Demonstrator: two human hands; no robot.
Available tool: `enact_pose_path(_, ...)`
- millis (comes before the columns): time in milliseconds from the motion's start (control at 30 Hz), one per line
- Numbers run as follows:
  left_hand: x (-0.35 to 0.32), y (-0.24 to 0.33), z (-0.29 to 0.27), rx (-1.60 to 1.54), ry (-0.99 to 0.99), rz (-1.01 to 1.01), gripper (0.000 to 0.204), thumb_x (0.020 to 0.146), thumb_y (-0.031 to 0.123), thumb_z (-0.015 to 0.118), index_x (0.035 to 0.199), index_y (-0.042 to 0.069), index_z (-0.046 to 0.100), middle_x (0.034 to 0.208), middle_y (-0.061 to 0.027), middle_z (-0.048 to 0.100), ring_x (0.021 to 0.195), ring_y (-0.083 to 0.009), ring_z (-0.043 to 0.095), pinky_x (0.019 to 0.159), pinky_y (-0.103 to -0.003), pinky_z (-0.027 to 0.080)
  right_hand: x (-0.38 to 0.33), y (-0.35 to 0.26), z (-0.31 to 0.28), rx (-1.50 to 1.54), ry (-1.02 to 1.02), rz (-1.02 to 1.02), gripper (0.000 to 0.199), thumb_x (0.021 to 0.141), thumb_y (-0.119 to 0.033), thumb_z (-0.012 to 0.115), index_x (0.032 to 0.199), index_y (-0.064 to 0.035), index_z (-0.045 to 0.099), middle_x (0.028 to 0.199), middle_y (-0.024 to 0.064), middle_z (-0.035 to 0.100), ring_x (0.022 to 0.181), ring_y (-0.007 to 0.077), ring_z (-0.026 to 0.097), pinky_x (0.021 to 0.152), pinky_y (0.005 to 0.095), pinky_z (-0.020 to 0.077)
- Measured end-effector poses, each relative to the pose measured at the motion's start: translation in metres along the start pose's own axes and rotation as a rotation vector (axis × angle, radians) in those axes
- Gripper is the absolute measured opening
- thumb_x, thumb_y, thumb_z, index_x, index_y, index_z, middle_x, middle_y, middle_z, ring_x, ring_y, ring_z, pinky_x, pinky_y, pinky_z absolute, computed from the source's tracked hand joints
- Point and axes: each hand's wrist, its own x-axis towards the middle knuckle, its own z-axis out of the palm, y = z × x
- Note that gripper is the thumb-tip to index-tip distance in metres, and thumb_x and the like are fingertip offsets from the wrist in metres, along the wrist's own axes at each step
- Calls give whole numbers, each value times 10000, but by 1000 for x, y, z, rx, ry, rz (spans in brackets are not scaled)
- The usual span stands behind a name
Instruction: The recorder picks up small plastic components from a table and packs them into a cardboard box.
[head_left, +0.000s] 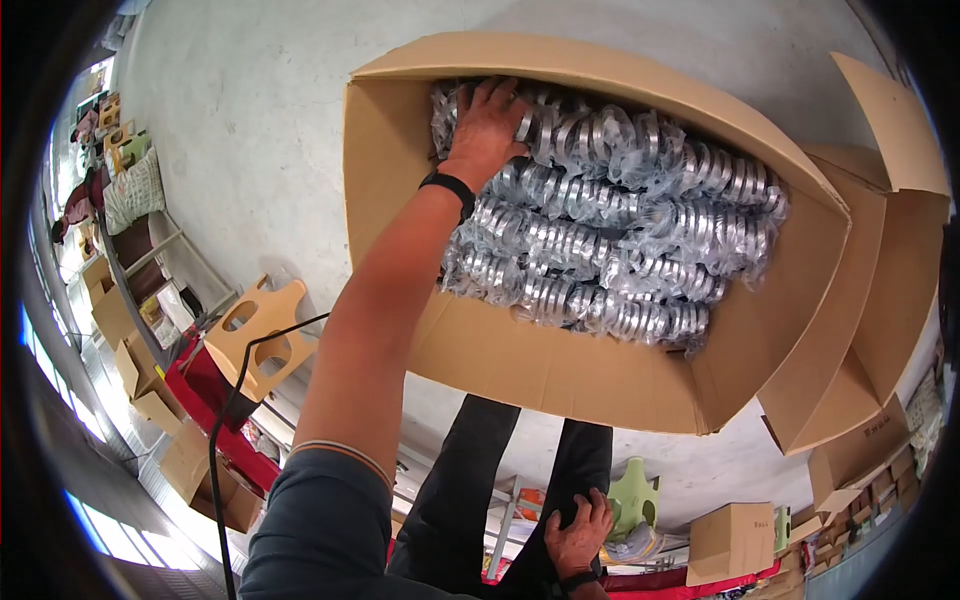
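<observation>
A large open cardboard box [550, 360] holds several rows of shiny metal discs or rings [570, 240] wrapped in clear plastic. My left hand [487, 130] reaches into the far left corner of the box. Its fingers curl over the end of the farthest row and the thumb lies on the near side, closed around wrapped metal rings; what is under the palm is hidden. Below the box, my right hand [578, 535] rests on my leg with its fingers spread, holding nothing. A dark band circles each wrist.
Another open carton [870, 290] stands against the box's right side. An orange-tan plastic stool [262, 335] sits at the left, with a black cable [213, 450] passing by it. Near my right hand are a green stool [635, 495] and a closed carton [730, 540].
</observation>
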Motion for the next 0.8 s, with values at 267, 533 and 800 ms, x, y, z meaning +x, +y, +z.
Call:
enact_pose_path(267,-20,2,-11,30,75,-57,1016,700,400,998,1602,220,567,1679,-172,486,1584,-410,394,1297,-688,299,0,0,1,30,32,-32,534,817,-261,798,1286,-51,650,1493,242,573,1426,486,508,1183,666,382)
enact_pose_path(533,-120,19,-30,-176,94,-145,707,876,234,912,1506,75,633,1680,-248,481,1541,-483,444,1272,-620,372,-1,-3,-4,34,90,-13,522,819,-246,796,1275,-28,667,1474,246,592,1410,485,524,1190,644,399)
enact_pose_path(800,-220,186,-58,-581,-255,-359,554,927,212,816,1422,9,676,1509,-260,646,1416,-440,586,1241,-514,446,-3,8,-3,79,96,36,527,823,-272,795,1290,-50,690,1491,221,593,1429,445,520,1188,615,402)
